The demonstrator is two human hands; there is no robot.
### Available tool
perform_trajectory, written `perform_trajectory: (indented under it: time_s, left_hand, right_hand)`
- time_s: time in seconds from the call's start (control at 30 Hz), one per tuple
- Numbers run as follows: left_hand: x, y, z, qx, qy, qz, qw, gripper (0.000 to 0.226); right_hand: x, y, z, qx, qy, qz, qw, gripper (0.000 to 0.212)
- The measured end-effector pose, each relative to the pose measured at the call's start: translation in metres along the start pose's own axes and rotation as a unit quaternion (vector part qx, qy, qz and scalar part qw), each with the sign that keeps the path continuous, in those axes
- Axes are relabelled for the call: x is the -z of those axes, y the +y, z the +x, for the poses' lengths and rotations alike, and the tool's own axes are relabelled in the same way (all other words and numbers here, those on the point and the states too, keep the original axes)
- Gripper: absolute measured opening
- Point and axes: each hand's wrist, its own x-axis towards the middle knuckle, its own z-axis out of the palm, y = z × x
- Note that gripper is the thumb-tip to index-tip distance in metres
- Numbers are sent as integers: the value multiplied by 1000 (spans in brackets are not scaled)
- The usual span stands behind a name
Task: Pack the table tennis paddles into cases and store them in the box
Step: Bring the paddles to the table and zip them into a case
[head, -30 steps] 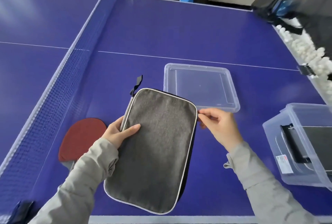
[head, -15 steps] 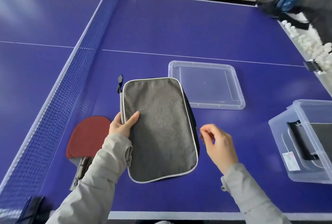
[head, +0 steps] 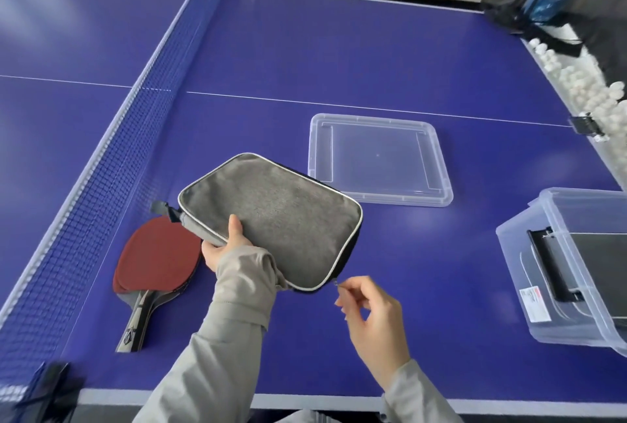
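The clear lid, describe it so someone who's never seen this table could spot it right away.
Start at the blue table, on the half right of the net. Just nearer than the white centre line, beyond the grey case, lies the lid, flat on the surface. Unlike the clear box at the right edge, it is shallow and empty.

Compared with a second ago, the grey case (head: 271, 215) is turned from lengthwise to slanting across the table, its strap end now toward the net. The left hand (head: 224, 246) now grips its near-left edge. The right hand (head: 369, 304) is down from the side edge to the near corner, where it seems to pinch the zipper pull (head: 336, 283).
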Motion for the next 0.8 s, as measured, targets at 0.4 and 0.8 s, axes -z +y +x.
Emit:
perform_trajectory:
  time_s: [0.4, 0.8]
  left_hand:
    - [-1, -12, -14, 33, 22, -18, 999, 32]
    - [22, -38, -1, 48, -325, 104, 939, 33]
  right_hand:
    - [-13, -16, -13, -49, -79, 84, 992, 8]
    - [71, -7, 48, -304, -202, 326, 872, 45]
